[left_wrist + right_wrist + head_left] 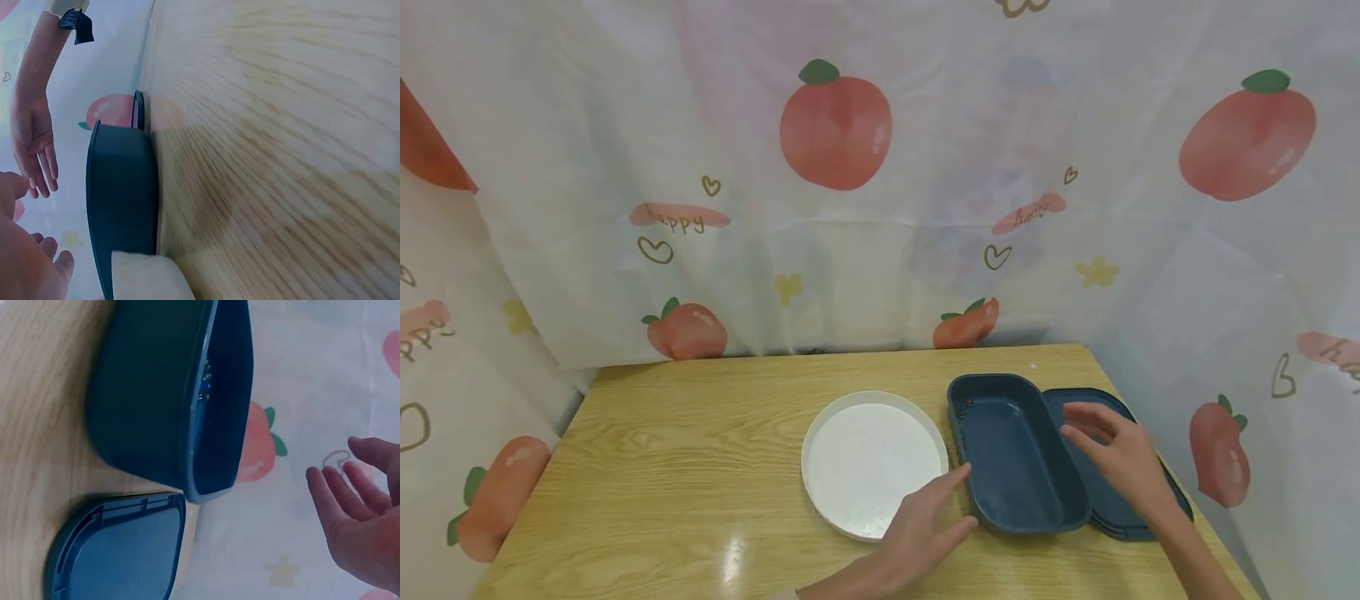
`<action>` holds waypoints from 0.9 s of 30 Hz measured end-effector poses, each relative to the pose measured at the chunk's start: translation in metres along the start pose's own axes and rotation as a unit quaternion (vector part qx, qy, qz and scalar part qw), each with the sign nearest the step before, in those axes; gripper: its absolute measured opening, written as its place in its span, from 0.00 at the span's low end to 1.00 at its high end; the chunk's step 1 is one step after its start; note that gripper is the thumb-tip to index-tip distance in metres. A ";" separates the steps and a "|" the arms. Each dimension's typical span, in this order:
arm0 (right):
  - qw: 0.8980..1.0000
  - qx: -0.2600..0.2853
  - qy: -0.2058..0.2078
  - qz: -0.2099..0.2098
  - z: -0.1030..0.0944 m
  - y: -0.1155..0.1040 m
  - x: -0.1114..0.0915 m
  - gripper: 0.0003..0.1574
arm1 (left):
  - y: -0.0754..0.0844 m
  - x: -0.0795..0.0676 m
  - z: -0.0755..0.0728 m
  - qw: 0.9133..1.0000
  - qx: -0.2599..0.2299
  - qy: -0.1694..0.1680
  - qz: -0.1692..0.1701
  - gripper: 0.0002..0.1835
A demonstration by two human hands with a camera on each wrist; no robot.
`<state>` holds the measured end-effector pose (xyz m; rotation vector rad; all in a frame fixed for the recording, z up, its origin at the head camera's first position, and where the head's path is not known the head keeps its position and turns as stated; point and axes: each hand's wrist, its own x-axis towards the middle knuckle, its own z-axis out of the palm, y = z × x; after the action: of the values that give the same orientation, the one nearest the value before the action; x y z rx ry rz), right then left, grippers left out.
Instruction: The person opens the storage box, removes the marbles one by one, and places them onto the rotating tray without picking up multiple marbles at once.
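Dark blue plastic forms the container (1022,467), right of centre on the wooden table (685,467) in the head view. The left hand (917,537) spreads at its near left side; the right hand (1116,454) hovers by its right side, above the lid (1112,504). Both are relaxed and hold nothing. A level hold on opposite long walls seems best, since small bead-like bits (962,410) lie along the left inner wall and could roll. The white plate (872,454), close on the left, leaves little room for fingers low down.

In the left wrist view, both hands hang higher than the container's rim, fingers parted.

In the right wrist view, the right hand's loosely bent fingers stand clear of the container. The lid lies just beside it; whether they touch is hard to tell. Fruit-printed cloth (880,242) hangs beyond the table's far edge.
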<state>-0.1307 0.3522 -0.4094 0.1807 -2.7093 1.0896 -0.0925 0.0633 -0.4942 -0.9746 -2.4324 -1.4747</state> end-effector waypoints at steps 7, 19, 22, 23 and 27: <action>1.000 -0.004 -0.023 -0.002 0.008 -0.008 0.017 0.26 | -0.015 -0.012 -0.016 0.999 0.043 0.011 0.024 0.30; 0.998 0.017 -0.057 -0.014 0.013 -0.011 0.039 0.28 | -0.031 -0.038 -0.063 0.980 0.180 0.017 0.085 0.23; 0.997 0.028 -0.066 -0.007 0.014 -0.012 0.044 0.28 | -0.036 -0.041 -0.070 0.974 0.206 0.028 0.094 0.24; 0.997 0.032 -0.069 -0.004 0.014 -0.012 0.046 0.28 | -0.038 -0.041 -0.072 0.972 0.213 0.032 0.097 0.24; 0.994 0.059 -0.092 0.005 0.017 -0.011 0.053 0.31 | -0.045 -0.046 -0.080 0.965 0.236 0.046 0.104 0.26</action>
<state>-0.1826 0.3309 -0.4009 0.2997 -2.8081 1.2982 -0.0995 -0.0390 -0.5065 -0.9832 -2.3601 -0.7960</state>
